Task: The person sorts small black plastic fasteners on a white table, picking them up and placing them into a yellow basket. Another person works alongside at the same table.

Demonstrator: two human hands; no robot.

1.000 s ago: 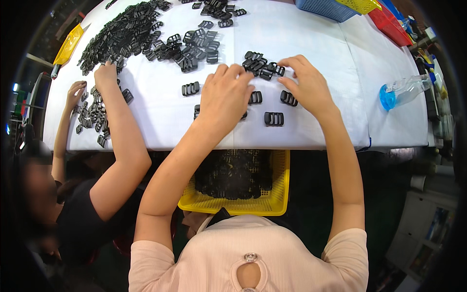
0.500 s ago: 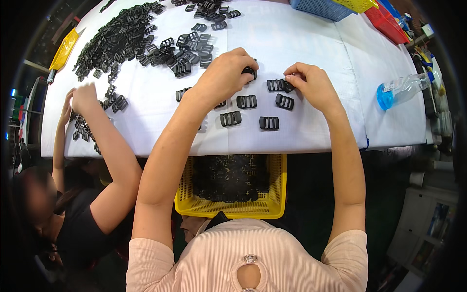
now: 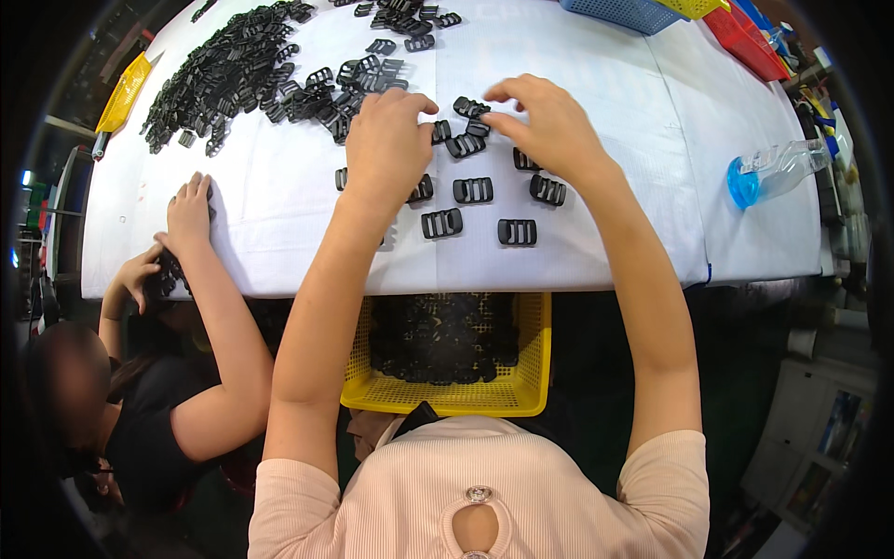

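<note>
1. While the person's shirt [image 3: 447, 456] is filling the near edge, a yellow basket [image 3: 540, 368] is standing just past it, below the tabletop, holding a heap of black pieces [image 3: 445, 335].
2. On the white table [image 3: 596, 261], black buckles [image 3: 517, 232] are lying in loose rows, two nearest the edge and others just beyond, some partly hidden by the person's hands and arms.
3. At the left, a co-worker in a dark sleeve [image 3: 149, 433] is resting both hands [image 3: 190, 214] over dark pieces.
4. The left hand [image 3: 389, 140] is bending its fingers beside a buckle; its thumb tip is not showing, so whether it is pinching anything cannot be told.
5. The right hand [image 3: 540, 116] is holding its thumb and forefinger apart beside a small cluster [image 3: 470, 107], which is lying between both hands.
6. Well to the right, a clear bottle [image 3: 778, 172], blue at one end, is sitting.
7. Farther left, a large pile [image 3: 223, 79] is spreading near a yellow tray [image 3: 124, 93].
8. Far right, a blue basket [image 3: 624, 14] and a red tray [image 3: 745, 45] are standing along the edge.
</note>
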